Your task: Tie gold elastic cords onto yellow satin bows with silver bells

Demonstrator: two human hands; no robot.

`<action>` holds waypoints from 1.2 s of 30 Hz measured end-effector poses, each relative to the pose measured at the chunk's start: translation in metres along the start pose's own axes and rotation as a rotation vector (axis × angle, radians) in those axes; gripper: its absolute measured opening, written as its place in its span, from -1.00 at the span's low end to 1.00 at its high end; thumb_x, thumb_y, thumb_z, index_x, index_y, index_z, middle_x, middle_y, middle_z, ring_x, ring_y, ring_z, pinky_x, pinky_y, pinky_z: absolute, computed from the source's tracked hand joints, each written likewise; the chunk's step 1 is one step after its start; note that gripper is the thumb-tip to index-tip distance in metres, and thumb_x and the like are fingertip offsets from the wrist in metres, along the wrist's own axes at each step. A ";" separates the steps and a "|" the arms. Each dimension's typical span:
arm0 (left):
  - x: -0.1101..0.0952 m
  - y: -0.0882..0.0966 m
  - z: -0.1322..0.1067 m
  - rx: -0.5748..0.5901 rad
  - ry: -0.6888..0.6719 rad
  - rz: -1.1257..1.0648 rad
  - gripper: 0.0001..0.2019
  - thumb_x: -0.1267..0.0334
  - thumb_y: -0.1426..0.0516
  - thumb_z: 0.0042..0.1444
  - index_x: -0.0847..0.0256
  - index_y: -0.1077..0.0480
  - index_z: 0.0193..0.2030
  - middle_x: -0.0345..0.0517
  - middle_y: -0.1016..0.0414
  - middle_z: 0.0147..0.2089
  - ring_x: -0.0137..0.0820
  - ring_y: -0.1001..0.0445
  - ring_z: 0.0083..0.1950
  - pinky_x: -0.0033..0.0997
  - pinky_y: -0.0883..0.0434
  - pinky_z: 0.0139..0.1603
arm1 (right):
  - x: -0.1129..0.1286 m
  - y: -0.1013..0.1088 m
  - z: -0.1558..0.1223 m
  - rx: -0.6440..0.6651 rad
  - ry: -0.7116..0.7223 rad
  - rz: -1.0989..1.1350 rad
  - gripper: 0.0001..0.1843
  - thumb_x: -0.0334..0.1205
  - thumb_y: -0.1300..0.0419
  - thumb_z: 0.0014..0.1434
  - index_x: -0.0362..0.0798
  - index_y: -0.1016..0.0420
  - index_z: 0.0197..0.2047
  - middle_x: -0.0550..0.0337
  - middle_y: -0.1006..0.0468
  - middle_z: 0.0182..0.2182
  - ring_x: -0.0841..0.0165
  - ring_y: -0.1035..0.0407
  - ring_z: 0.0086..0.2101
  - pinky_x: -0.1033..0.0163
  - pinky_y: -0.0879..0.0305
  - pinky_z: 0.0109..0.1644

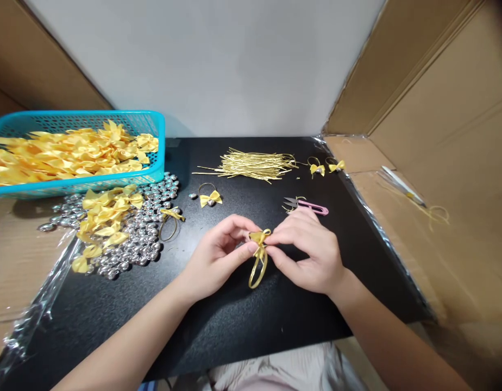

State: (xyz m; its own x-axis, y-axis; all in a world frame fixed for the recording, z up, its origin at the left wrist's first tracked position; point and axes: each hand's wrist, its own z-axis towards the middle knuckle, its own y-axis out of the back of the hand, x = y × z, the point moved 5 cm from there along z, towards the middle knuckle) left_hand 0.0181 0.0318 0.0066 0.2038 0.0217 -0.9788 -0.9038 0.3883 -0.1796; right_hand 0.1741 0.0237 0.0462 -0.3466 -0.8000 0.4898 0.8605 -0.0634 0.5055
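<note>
My left hand [218, 255] and my right hand [306, 250] meet over the middle of the black table [234, 320]. Both pinch a small yellow satin bow [259, 237] between fingertips. A gold elastic loop [258, 270] hangs from the bow down toward the table. Both hands are closed on this piece.
A teal basket [112, 179] of yellow bows sits far left. In front of it lie silver beads [147, 239] with loose yellow bows [106, 217]. Gold ties [253, 164], finished bows [210, 198], pink snips [310, 206] and cardboard walls [438, 163] surround the hands.
</note>
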 end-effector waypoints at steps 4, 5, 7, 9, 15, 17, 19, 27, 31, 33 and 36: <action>-0.005 0.000 -0.002 -0.028 -0.052 0.116 -0.91 0.29 -0.24 0.21 0.17 -0.42 -0.18 -0.22 -0.50 -0.33 -0.52 -0.47 -0.33 -0.60 -0.43 -0.26 | 0.007 0.002 0.001 -0.065 0.026 -0.091 -0.89 -0.43 -0.23 0.15 -0.04 -0.47 -0.36 0.25 -0.61 -0.48 0.41 -0.45 -0.46 0.13 -0.25 -0.20; -0.006 0.000 -0.003 -0.033 -0.063 0.142 -0.92 0.29 -0.23 0.21 0.16 -0.42 -0.18 -0.22 -0.49 -0.33 -0.52 -0.47 -0.32 -0.60 -0.42 -0.26 | 0.008 0.001 0.002 -0.076 0.025 -0.105 -0.89 -0.44 -0.23 0.14 -0.05 -0.47 -0.37 0.26 -0.61 -0.49 0.42 -0.44 -0.47 0.14 -0.25 -0.20; -0.008 0.001 -0.004 -0.046 -0.088 0.192 -0.91 0.32 -0.22 0.22 0.14 -0.41 -0.16 -0.22 -0.47 -0.31 -0.52 -0.45 -0.31 -0.61 -0.41 -0.25 | 0.009 0.001 0.002 -0.095 0.014 -0.126 -0.88 -0.44 -0.24 0.14 -0.05 -0.46 -0.40 0.27 -0.61 -0.50 0.44 -0.44 -0.48 0.15 -0.25 -0.18; -0.009 0.001 -0.006 -0.058 -0.118 0.233 -0.89 0.35 -0.22 0.22 0.12 -0.40 -0.15 -0.24 -0.45 -0.31 -0.53 -0.44 -0.30 -0.62 -0.41 -0.25 | 0.010 0.000 0.002 -0.106 0.006 -0.137 -0.87 -0.44 -0.25 0.13 -0.05 -0.45 -0.41 0.29 -0.60 -0.51 0.45 -0.43 -0.49 0.15 -0.26 -0.17; -0.010 0.003 -0.008 -0.089 -0.183 0.287 -0.83 0.40 -0.23 0.19 0.09 -0.37 -0.14 -0.28 -0.42 -0.34 -0.56 -0.43 -0.35 -0.66 -0.39 -0.30 | 0.012 -0.002 0.000 -0.094 0.033 -0.171 -0.90 -0.41 -0.30 0.11 -0.05 -0.48 -0.36 0.29 -0.61 -0.49 0.45 -0.46 -0.47 0.12 -0.25 -0.10; -0.011 0.004 -0.008 -0.089 -0.189 0.301 -0.83 0.41 -0.23 0.18 0.10 -0.36 -0.15 -0.30 -0.41 -0.37 -0.58 -0.43 -0.36 -0.67 -0.38 -0.31 | 0.012 -0.002 -0.001 -0.096 0.046 -0.198 -0.90 -0.40 -0.33 0.10 -0.05 -0.48 -0.35 0.31 -0.61 -0.49 0.45 -0.46 -0.47 0.11 -0.25 -0.06; -0.013 0.003 -0.007 -0.084 -0.196 0.311 -0.81 0.43 -0.23 0.18 0.09 -0.36 -0.16 -0.32 -0.41 -0.38 -0.59 -0.42 -0.37 -0.69 -0.38 -0.31 | 0.013 -0.002 -0.002 -0.097 0.062 -0.216 -0.90 -0.38 -0.33 0.10 -0.04 -0.49 -0.35 0.32 -0.61 -0.49 0.46 -0.45 -0.47 0.11 -0.25 -0.04; -0.012 0.000 -0.006 -0.062 -0.162 0.218 -0.78 0.44 -0.25 0.17 0.08 -0.37 -0.13 -0.31 -0.45 -0.32 -0.61 -0.45 -0.32 -0.71 -0.39 -0.26 | 0.007 -0.001 0.002 -0.080 0.017 0.036 -0.86 -0.46 -0.29 0.05 -0.05 -0.45 -0.39 0.26 -0.57 -0.51 0.44 -0.44 -0.48 0.16 -0.29 -0.19; -0.005 -0.001 -0.007 -0.053 -0.109 0.161 -0.82 0.39 -0.24 0.19 0.07 -0.38 -0.14 -0.28 -0.44 -0.27 -0.57 -0.46 -0.28 -0.66 -0.42 -0.23 | 0.003 -0.005 0.002 -0.046 -0.022 0.165 -0.84 -0.45 -0.29 0.03 -0.05 -0.40 -0.41 0.24 -0.54 -0.49 0.41 -0.42 -0.43 0.18 -0.30 -0.23; -0.004 -0.001 -0.007 -0.052 -0.095 0.132 -0.84 0.37 -0.23 0.20 0.07 -0.38 -0.13 -0.28 -0.44 -0.27 -0.57 -0.46 -0.28 -0.65 -0.43 -0.23 | 0.002 -0.006 0.001 -0.023 -0.032 0.207 -0.84 -0.43 -0.30 0.04 -0.04 -0.40 -0.40 0.24 -0.52 -0.48 0.40 -0.40 -0.41 0.17 -0.30 -0.22; -0.004 0.001 -0.006 -0.079 -0.082 0.095 -0.85 0.35 -0.23 0.21 0.08 -0.37 -0.14 -0.28 -0.46 -0.29 -0.57 -0.45 -0.29 -0.65 -0.41 -0.23 | -0.002 -0.002 -0.001 -0.031 -0.097 0.344 -0.85 -0.40 -0.31 0.06 -0.03 -0.40 -0.39 0.25 -0.49 -0.48 0.40 -0.37 -0.41 0.17 -0.32 -0.20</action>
State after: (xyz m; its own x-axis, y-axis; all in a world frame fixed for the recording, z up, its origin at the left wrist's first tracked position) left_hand 0.0140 0.0270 0.0093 0.1429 0.1311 -0.9810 -0.9466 0.3074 -0.0968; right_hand 0.1733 0.0247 0.0439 -0.0673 -0.7171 0.6937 0.9433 0.1807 0.2784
